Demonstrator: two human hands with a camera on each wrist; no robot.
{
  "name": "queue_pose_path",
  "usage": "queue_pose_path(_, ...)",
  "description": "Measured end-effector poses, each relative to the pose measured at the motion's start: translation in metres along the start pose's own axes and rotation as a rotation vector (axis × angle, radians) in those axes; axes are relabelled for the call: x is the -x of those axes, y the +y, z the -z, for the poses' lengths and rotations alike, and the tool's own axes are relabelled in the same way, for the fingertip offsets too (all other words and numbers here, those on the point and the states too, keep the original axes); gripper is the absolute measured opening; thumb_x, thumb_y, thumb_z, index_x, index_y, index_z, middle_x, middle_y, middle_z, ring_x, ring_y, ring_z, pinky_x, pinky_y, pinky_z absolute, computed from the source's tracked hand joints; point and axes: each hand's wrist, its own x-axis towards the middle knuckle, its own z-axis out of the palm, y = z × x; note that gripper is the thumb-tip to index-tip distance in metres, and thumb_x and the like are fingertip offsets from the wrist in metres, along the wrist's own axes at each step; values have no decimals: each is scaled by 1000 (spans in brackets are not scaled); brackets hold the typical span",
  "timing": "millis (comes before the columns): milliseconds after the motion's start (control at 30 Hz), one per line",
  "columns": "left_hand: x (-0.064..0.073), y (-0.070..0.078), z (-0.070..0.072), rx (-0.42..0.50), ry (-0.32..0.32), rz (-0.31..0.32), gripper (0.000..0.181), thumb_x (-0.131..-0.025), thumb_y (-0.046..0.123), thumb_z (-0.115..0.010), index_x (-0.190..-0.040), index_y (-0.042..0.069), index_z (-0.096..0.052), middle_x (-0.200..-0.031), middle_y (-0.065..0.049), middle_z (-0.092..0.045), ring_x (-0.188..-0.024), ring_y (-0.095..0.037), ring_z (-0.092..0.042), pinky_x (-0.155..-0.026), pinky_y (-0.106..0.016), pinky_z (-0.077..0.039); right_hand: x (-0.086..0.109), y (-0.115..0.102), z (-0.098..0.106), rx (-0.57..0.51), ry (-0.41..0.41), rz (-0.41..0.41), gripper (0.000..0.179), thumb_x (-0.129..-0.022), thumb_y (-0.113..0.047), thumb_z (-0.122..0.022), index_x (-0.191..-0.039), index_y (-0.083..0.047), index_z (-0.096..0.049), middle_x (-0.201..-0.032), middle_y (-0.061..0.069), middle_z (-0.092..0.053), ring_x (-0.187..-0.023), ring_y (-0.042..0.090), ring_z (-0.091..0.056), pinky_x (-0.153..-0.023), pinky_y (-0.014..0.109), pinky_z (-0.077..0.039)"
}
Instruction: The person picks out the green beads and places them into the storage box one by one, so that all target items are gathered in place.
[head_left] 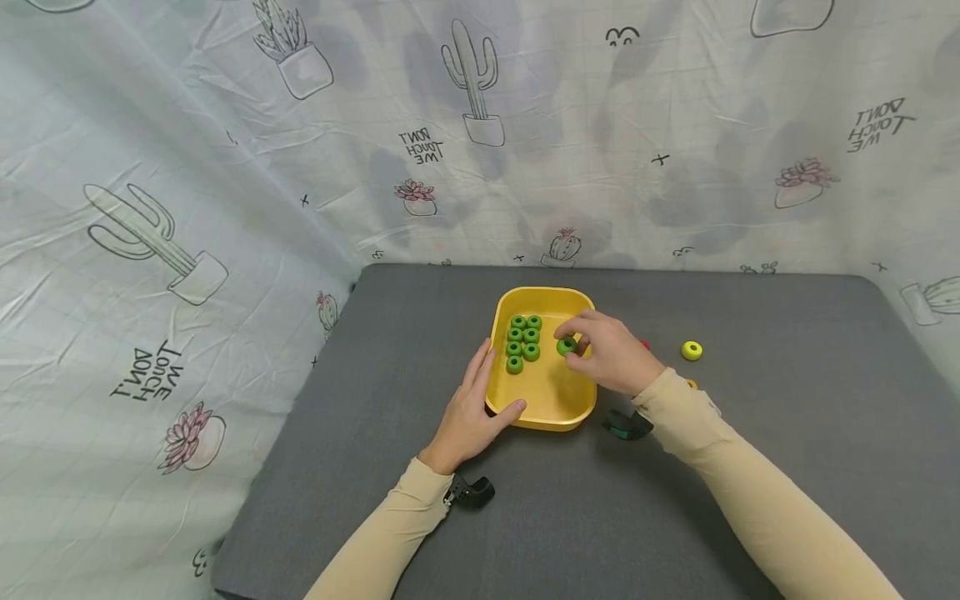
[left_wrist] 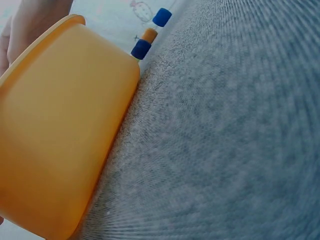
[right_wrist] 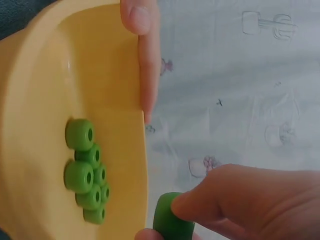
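Observation:
A yellow tray [head_left: 555,408] stands on the grey table, holding several green beads [head_left: 514,349] in two columns on its left side. My right hand [head_left: 611,354] pinches another green bead [head_left: 566,346] between thumb and fingers, over the right part of the tray. In the right wrist view, this bead [right_wrist: 172,217] is seen from its side, under my thumb. My left hand [head_left: 468,421] rests at the tray's near left corner, its straight fingers along the left rim and the thumb on the front rim.
Right of the tray lie a yellow-green bead [head_left: 692,351], an orange bead [head_left: 692,384] and a red bead [head_left: 645,343], the last two partly hidden by my right arm. The left wrist view shows blue beads [left_wrist: 141,49] beyond the tray. A printed cloth [head_left: 525,200] hangs behind the table.

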Motion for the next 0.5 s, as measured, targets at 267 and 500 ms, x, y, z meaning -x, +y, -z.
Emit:
queue_pose_path(267, 0, 0, 0, -3, 9, 0, 99, -96, 62, -63, -168, 13, -17, -176, 13, -4, -155, -30, -34, -117, -64, -36, -19, -9, -8, 32, -64, 16, 26, -90, -5, -75, -116, -3, -75, -110, 11, -69, -81, 18, -66, -77, 37, -59)
queue_pose_path(500, 0, 0, -1, -14, 10, -2, 98, -97, 61, -63, -168, 14, -18, -176, 14, -4, -154, -30, -35, -116, -65, -37, -37, -11, -18, 85, -154, 6, 24, -89, -5, -78, -112, -1, -75, -103, 11, -70, -79, 17, -67, -81, 37, -59)
